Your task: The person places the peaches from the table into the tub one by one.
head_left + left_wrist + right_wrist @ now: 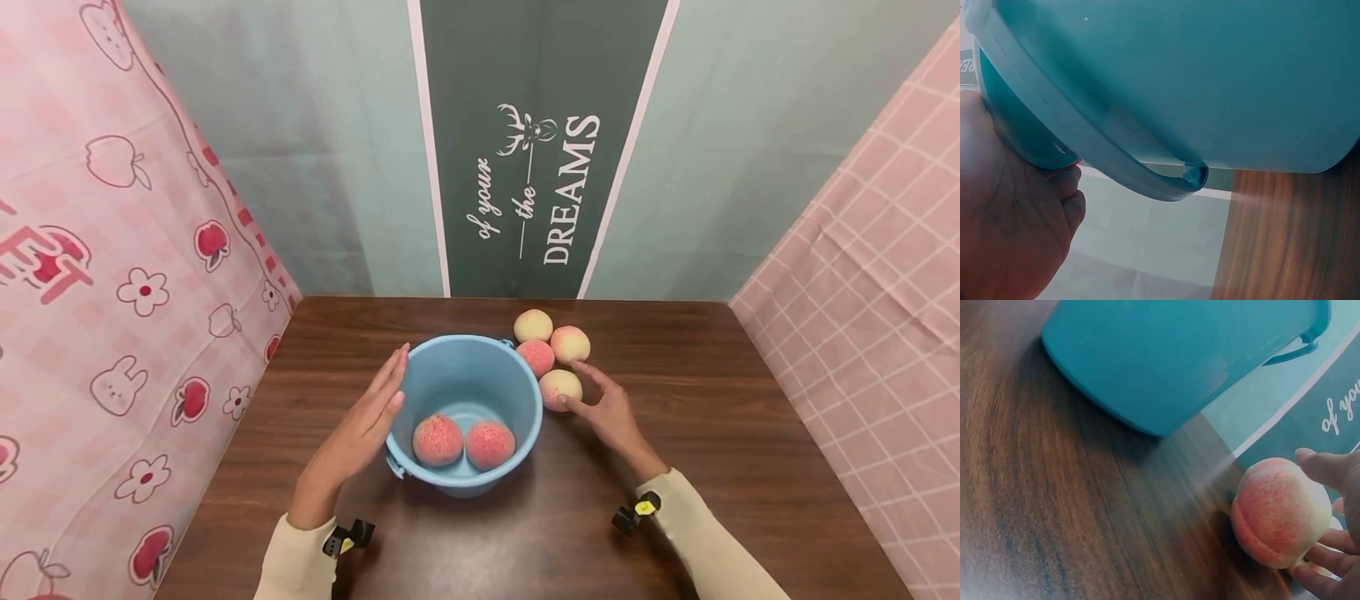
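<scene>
A blue bucket (465,375) stands on the table with two reddish peaches inside, one peach (438,440) to the left and another peach (491,444) beside it. Flat against the bucket's left rim lies my left hand (366,417), its fingers nearly straight. To the right of the bucket, my right hand (611,414) reaches around a pale-and-pink peach (1280,512), thumb and fingers spread about it; firm contact cannot be made out. Behind that peach sit a pinker peach (536,357), a yellowish peach (533,326) and a third peach (571,344), close together.
The dark wooden table (675,358) reaches back to a green-grey curtain (337,167) with a lettered panel. Pink patterned cloths hang on both sides. The bucket's handle (1104,147) hangs down along its left side.
</scene>
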A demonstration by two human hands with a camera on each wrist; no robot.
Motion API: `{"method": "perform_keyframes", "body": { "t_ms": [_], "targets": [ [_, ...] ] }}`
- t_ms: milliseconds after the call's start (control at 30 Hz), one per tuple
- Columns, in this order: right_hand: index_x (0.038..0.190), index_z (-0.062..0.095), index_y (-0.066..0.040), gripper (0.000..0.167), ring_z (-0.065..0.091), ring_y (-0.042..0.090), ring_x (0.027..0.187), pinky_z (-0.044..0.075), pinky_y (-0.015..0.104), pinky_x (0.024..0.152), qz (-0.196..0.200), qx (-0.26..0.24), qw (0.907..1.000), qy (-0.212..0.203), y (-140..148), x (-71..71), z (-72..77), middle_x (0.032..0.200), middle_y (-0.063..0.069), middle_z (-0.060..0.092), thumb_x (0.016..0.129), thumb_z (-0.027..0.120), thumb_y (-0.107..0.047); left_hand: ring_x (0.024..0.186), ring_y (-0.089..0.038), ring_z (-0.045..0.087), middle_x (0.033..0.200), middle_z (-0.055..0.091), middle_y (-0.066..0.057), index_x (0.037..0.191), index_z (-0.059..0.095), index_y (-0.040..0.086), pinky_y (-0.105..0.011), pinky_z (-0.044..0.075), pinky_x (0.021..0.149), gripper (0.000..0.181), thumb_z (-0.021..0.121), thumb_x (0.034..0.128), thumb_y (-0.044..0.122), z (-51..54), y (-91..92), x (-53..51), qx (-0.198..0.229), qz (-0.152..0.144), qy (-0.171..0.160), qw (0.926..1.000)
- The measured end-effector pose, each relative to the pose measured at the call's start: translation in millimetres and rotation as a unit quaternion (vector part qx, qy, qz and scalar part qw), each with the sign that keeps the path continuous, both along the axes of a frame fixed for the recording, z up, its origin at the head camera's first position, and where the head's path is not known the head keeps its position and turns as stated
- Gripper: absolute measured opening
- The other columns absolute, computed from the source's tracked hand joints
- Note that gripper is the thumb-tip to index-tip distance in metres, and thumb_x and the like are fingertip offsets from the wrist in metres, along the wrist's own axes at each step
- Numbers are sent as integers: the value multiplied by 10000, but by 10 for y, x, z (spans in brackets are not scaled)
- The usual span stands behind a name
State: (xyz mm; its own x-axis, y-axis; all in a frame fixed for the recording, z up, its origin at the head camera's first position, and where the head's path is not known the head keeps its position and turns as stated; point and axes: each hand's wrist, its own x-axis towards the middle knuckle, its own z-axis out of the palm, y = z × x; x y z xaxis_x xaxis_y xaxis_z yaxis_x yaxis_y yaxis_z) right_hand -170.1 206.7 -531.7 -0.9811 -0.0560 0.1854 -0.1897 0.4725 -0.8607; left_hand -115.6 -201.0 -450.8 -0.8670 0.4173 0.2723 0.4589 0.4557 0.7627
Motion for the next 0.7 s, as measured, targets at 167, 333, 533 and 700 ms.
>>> {"method": "perform_keyframes", "body": {
  "t_ms": [167, 333, 533, 700],
  "targets": [
    [1436, 563, -63, 695, 471, 376, 1386, 409, 611, 1077, 21, 14, 10000, 10, -6, -16, -50, 1485, 148, 536, 837, 860, -250, 1560, -193, 95, 1707, 65, 52, 1639, 119, 138, -440, 175, 1210, 634, 416, 1081, 90, -3, -3, -1, -22, 3, 39, 10000],
    [1420, 573, -51, 685, 484, 364, 1364, 369, 603, 1106, -29, 50, 10000, -12, -8, -36, -110, 1457, 167, 556, 829, 866, -234, 1561, -188, 90, 1707, 66, 51, 1640, 117, 150, -478, 185, 1205, 637, 419, 1082, 98, 1, -3, -4, -41, 21, 11, 10000],
    [1426, 572, -78, 751, 520, 349, 1305, 425, 588, 1052, -76, 35, 9999, -61, -10, -39, -155, 1450, 159, 559, 795, 888, -336, 1562, -188, 74, 1710, 74, 17, 1641, 116, 166, -546, 199, 1192, 639, 421, 1083, 107, 5, -2, -1, -74, 43, -11, 10000],
    [1434, 563, -110, 764, 533, 330, 1290, 450, 568, 1047, -30, -4, 9998, -174, 4, -69, -166, 1458, 137, 553, 790, 888, -364, 1563, -192, 76, 1710, 73, 16, 1641, 117, 163, -556, 199, 1192, 642, 422, 1080, 101, 29, 19, -6, -59, 78, -19, 10000]
  ]
}}
